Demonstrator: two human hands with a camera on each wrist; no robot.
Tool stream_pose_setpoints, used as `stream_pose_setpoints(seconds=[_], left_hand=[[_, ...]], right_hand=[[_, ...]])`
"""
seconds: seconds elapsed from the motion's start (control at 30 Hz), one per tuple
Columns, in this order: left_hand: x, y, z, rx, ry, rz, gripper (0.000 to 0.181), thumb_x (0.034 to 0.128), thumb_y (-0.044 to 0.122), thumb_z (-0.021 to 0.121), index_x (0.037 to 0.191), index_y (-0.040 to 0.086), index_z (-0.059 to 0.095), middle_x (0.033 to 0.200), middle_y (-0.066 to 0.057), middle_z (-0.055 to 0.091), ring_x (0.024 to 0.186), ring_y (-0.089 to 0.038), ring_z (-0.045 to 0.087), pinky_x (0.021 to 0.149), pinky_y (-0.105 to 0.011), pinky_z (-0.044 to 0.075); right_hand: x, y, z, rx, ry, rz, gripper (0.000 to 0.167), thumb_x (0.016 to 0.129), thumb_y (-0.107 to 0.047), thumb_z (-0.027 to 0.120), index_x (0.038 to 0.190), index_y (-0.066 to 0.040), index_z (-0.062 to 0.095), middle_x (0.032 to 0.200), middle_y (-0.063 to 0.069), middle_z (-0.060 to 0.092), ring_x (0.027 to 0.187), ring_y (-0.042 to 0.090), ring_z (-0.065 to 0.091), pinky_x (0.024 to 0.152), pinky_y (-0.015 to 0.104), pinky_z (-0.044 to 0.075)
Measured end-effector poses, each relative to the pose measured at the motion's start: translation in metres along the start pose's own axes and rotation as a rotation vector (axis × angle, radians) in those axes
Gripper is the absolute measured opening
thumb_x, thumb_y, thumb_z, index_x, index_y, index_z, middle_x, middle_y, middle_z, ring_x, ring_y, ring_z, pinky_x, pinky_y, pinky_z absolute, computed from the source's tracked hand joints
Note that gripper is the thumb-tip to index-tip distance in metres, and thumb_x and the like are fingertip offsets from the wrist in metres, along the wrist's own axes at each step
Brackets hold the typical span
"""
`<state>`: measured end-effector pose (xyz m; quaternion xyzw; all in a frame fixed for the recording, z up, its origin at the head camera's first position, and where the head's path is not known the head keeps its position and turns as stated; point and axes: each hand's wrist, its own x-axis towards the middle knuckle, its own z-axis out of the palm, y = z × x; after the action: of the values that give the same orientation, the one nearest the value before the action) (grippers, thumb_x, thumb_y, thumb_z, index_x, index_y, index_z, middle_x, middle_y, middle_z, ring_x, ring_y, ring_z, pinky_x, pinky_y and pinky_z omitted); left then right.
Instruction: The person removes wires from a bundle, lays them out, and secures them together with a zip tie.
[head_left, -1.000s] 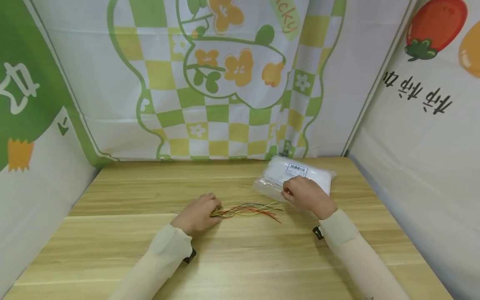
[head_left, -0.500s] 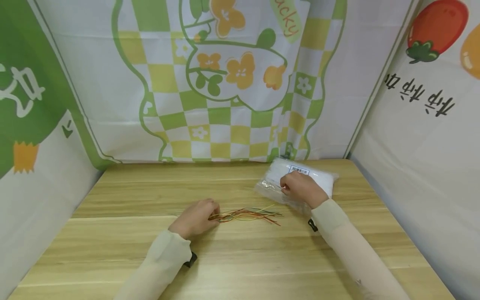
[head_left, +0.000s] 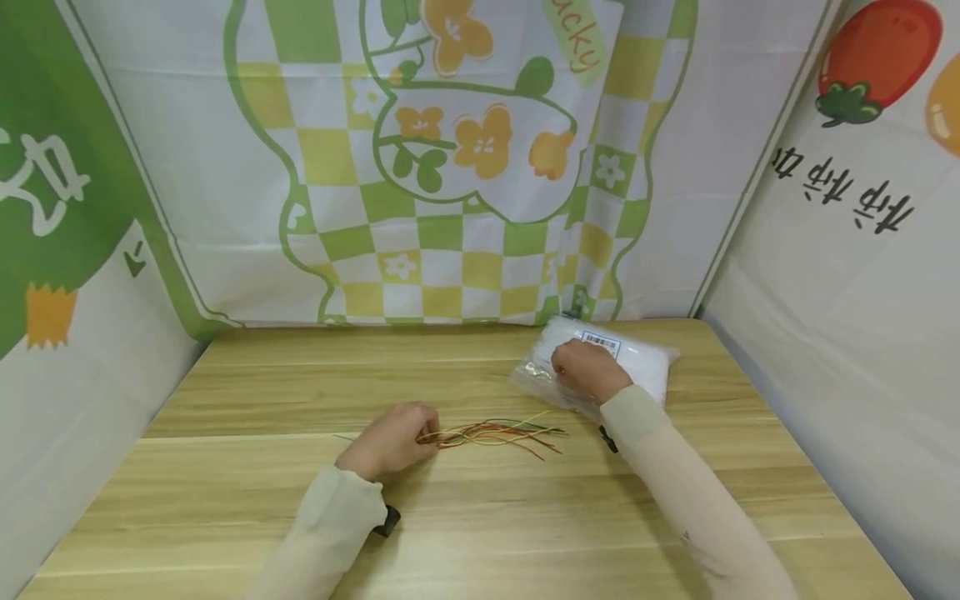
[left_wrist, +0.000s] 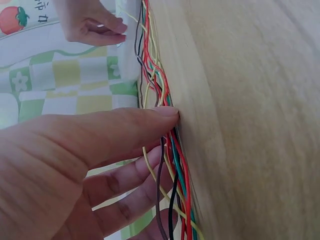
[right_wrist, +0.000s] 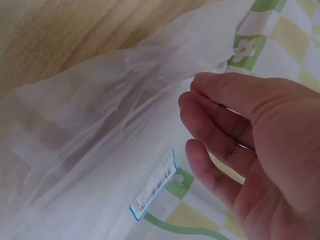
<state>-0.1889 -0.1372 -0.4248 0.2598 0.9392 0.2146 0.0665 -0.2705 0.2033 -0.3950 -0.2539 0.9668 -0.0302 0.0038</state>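
Observation:
A bundle of thin coloured wires [head_left: 495, 432] lies across the middle of the table, in red, yellow, green, black and brown. My left hand [head_left: 393, 437] pinches it near its left part; in the left wrist view the thumb [left_wrist: 135, 127] presses over the strands, with the fingers behind them. My right hand [head_left: 592, 369] hovers over a clear plastic bag [head_left: 536, 375] with white contents. Its fingers [right_wrist: 215, 125] are loosely bent, thumb close to the index finger, and nothing shows between them.
The bag carries a barcode label [right_wrist: 155, 185] and lies near the back right of the wooden table [head_left: 247, 500]. A patterned cloth [head_left: 435, 242] hangs behind the table, and printed cloth walls stand at both sides.
My right hand has moved left and slightly farther back, over the bag. The left hand keeps its pinch on the wires, with little movement; the wires' right ends have spread slightly.

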Motion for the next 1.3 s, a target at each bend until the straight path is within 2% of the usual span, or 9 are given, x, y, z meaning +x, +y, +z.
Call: stream_pose_setpoints(seconds=[0.1, 0.2, 0.3, 0.43, 0.6, 0.73, 1.1, 1.3], left_hand=[[-0.001, -0.002, 0.001, -0.017, 0.002, 0.0, 0.011, 0.0922, 0.01, 0.081, 0.097, 0.011, 0.072, 0.092, 0.001, 0.067, 0.082, -0.012, 0.057, 0.076, -0.034, 0.051], [-0.001, -0.002, 0.0, -0.032, 0.003, 0.005, 0.011, 0.0922, 0.01, 0.081, 0.098, 0.01, 0.072, 0.093, 0.0, 0.068, 0.083, -0.012, 0.058, 0.077, -0.034, 0.052], [-0.001, -0.002, 0.001, -0.038, 0.001, 0.01, 0.012, 0.0922, 0.01, 0.082, 0.099, 0.009, 0.072, 0.094, -0.001, 0.068, 0.084, -0.013, 0.058, 0.078, -0.035, 0.052], [-0.002, -0.002, 0.001, -0.034, 0.0, 0.011, 0.014, 0.0921, 0.012, 0.082, 0.1, 0.01, 0.072, 0.095, -0.001, 0.068, 0.086, -0.013, 0.058, 0.079, -0.035, 0.052], [-0.003, -0.002, 0.0, -0.038, 0.004, 0.016, 0.013, 0.0916, 0.012, 0.082, 0.099, 0.009, 0.071, 0.095, -0.002, 0.068, 0.086, -0.014, 0.059, 0.079, -0.036, 0.052], [-0.003, -0.003, 0.002, -0.043, 0.005, 0.01, 0.014, 0.0914, 0.012, 0.083, 0.099, 0.009, 0.071, 0.096, -0.002, 0.069, 0.087, -0.014, 0.06, 0.08, -0.036, 0.053], [-0.005, 0.0, -0.002, -0.076, -0.008, -0.007, 0.014, 0.0918, 0.009, 0.081, 0.101, 0.007, 0.071, 0.094, -0.003, 0.067, 0.083, -0.014, 0.057, 0.078, -0.035, 0.051], [-0.004, -0.001, -0.001, -0.073, -0.009, -0.019, 0.014, 0.0923, 0.009, 0.081, 0.102, 0.008, 0.071, 0.094, -0.002, 0.067, 0.084, -0.014, 0.057, 0.079, -0.035, 0.051]], right_hand=[[0.005, 0.0, 0.002, -0.006, -0.024, 0.019, 0.048, 0.093, 0.006, 0.063, 0.061, -0.018, 0.036, 0.062, -0.002, 0.039, 0.061, 0.013, 0.035, 0.057, 0.028, 0.032], [0.009, 0.0, 0.004, -0.025, -0.032, 0.035, 0.052, 0.094, 0.006, 0.062, 0.061, -0.019, 0.03, 0.062, -0.003, 0.035, 0.06, 0.013, 0.035, 0.057, 0.029, 0.033], [0.013, 0.001, 0.008, -0.047, -0.024, 0.047, 0.048, 0.092, 0.005, 0.064, 0.061, -0.018, 0.035, 0.062, -0.002, 0.041, 0.06, 0.014, 0.04, 0.057, 0.031, 0.038], [0.017, 0.0, 0.012, -0.095, -0.007, 0.059, 0.035, 0.092, 0.001, 0.068, 0.064, -0.013, 0.052, 0.066, 0.002, 0.059, 0.062, 0.017, 0.055, 0.059, 0.036, 0.05], [0.021, -0.007, 0.014, -0.193, -0.003, 0.068, 0.012, 0.098, -0.001, 0.066, 0.086, -0.003, 0.069, 0.084, 0.015, 0.073, 0.076, 0.029, 0.072, 0.065, 0.044, 0.061], [0.023, -0.015, 0.013, -0.243, -0.018, 0.08, 0.009, 0.101, 0.001, 0.063, 0.097, 0.001, 0.071, 0.092, 0.019, 0.074, 0.082, 0.033, 0.074, 0.067, 0.046, 0.063], [0.022, -0.016, 0.009, -0.188, -0.038, 0.111, 0.012, 0.103, 0.001, 0.059, 0.099, 0.001, 0.071, 0.095, 0.02, 0.073, 0.087, 0.035, 0.073, 0.071, 0.048, 0.063], [0.018, -0.014, 0.0, -0.108, -0.064, 0.127, 0.01, 0.098, 0.003, 0.064, 0.09, -0.002, 0.069, 0.092, 0.016, 0.073, 0.084, 0.032, 0.071, 0.075, 0.048, 0.062]])
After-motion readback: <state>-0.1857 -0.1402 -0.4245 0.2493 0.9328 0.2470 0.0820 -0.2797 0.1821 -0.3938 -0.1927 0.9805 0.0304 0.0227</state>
